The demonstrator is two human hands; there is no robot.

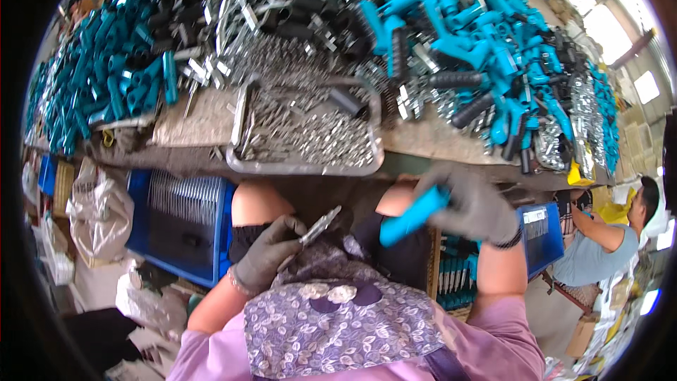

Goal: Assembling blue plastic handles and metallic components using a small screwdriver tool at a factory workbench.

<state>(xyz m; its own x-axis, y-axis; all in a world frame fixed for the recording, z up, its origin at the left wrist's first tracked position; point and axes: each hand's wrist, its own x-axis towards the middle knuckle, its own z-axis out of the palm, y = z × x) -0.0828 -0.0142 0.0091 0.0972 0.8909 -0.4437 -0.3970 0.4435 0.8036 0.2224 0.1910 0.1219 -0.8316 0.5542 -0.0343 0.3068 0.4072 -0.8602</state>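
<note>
Over my lap, my left hand [266, 257] in a grey glove is closed round a slim silvery metal part [321, 225] that points up and to the right. My gloved right hand [476, 206], smeared by motion, grips a teal plastic handle piece [413, 217] with a tubular shape. The two parts are apart from each other. Beyond both hands, at the table's near edge, stands a grey tray [303, 168] filled with small metal pieces. A short black tube [348, 101] lies across them.
Teal tubular pieces [116, 63] are heaped at the far left, and teal parts with black grips [486, 42] at the right. Blue bins [224, 236] flank my legs. A crate of teal parts [455, 275] sits below my right arm. Another person [599, 240] sits at the right.
</note>
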